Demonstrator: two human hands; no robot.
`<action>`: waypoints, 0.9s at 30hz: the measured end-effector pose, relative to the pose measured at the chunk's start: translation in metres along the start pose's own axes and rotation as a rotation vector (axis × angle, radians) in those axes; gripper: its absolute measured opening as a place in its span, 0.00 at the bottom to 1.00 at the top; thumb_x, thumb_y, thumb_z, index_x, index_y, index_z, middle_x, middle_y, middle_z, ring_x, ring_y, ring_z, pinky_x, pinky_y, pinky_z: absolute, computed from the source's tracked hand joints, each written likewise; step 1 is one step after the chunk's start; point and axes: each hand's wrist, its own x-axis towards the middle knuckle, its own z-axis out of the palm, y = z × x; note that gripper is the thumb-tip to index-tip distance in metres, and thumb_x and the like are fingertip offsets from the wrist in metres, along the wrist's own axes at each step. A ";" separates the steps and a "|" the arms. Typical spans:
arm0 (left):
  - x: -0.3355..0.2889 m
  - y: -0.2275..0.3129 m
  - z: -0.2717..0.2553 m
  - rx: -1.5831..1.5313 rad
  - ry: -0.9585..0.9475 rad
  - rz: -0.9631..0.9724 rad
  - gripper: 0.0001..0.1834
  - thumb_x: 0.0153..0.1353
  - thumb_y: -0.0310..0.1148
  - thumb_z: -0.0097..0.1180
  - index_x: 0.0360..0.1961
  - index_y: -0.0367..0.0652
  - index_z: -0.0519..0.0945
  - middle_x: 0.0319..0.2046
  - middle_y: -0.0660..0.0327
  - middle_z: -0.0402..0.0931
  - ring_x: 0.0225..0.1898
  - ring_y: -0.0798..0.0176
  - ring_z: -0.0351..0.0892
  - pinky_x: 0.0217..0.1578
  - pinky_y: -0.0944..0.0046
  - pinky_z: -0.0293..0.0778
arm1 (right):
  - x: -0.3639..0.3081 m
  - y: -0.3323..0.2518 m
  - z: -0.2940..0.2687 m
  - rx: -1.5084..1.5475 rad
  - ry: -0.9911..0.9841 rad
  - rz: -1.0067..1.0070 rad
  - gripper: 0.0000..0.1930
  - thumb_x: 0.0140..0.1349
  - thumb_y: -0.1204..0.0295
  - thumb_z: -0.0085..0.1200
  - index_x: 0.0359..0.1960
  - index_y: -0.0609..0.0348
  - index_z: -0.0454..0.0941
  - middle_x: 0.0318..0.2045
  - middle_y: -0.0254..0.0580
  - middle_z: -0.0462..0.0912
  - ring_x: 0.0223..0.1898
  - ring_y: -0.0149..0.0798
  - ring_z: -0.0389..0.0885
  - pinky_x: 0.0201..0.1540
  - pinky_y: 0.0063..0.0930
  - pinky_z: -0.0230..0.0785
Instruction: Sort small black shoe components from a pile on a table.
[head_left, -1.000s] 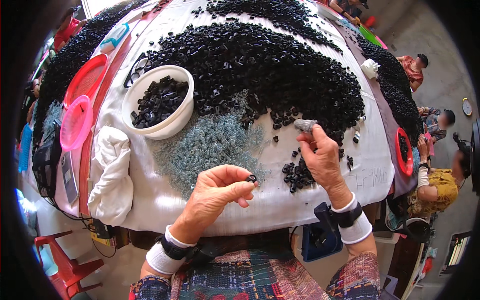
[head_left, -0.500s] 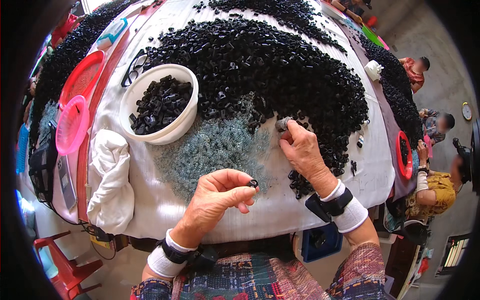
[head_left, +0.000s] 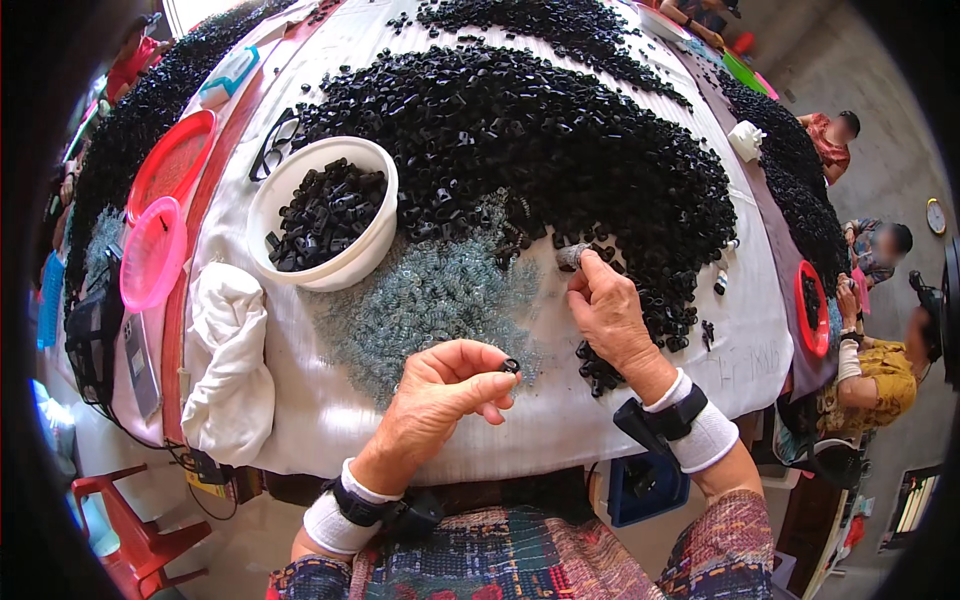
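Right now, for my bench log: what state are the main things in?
Left hand: fingers closed on small black part
Right hand: near black heap, grip unclear
White bowl: upright, holding black pieces
Springs: loose, heaped
Black heap: loose, spread out
White cloth: bunched
Pink basket: open side up

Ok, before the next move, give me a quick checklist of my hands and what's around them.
1. Left hand has its part: ok, a small black part is pinched at the fingertips.
2. Spring fitted inside that part: cannot tell, too small.
3. Right hand holding a part: cannot tell; its fingertips hide it.
4. Springs near the hands: ok, heaped just beyond the left one.
5. White bowl upright: ok, with black parts inside.
6. White cloth off the springs: ok, it lies to their left.
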 end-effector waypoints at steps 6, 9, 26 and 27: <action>-0.003 -0.002 0.006 0.002 0.004 0.018 0.09 0.57 0.25 0.62 0.38 0.35 0.78 0.29 0.59 0.79 0.28 0.69 0.80 0.27 0.72 0.77 | -0.007 0.003 -0.001 -0.193 0.135 -0.087 0.16 0.49 0.81 0.50 0.43 0.60 0.69 0.31 0.52 0.75 0.33 0.55 0.78 0.36 0.42 0.73; -0.005 -0.003 0.007 0.012 0.019 0.022 0.09 0.57 0.25 0.62 0.38 0.35 0.78 0.29 0.59 0.79 0.28 0.68 0.80 0.27 0.72 0.77 | -0.005 0.007 -0.002 -0.165 0.086 -0.036 0.16 0.49 0.82 0.49 0.43 0.60 0.69 0.31 0.51 0.76 0.34 0.55 0.78 0.35 0.43 0.73; -0.006 -0.009 0.028 0.043 0.056 0.121 0.11 0.56 0.26 0.63 0.39 0.34 0.78 0.31 0.59 0.80 0.30 0.69 0.80 0.27 0.72 0.77 | -0.057 -0.074 -0.022 0.936 0.123 -0.006 0.19 0.55 0.86 0.56 0.49 0.62 0.70 0.34 0.34 0.79 0.36 0.24 0.78 0.41 0.20 0.74; -0.006 -0.009 0.030 0.041 0.057 0.121 0.11 0.56 0.26 0.63 0.39 0.34 0.78 0.31 0.59 0.80 0.30 0.69 0.80 0.27 0.72 0.77 | -0.059 -0.072 -0.021 0.936 0.121 -0.005 0.19 0.55 0.86 0.56 0.49 0.62 0.70 0.34 0.34 0.79 0.36 0.24 0.78 0.41 0.20 0.74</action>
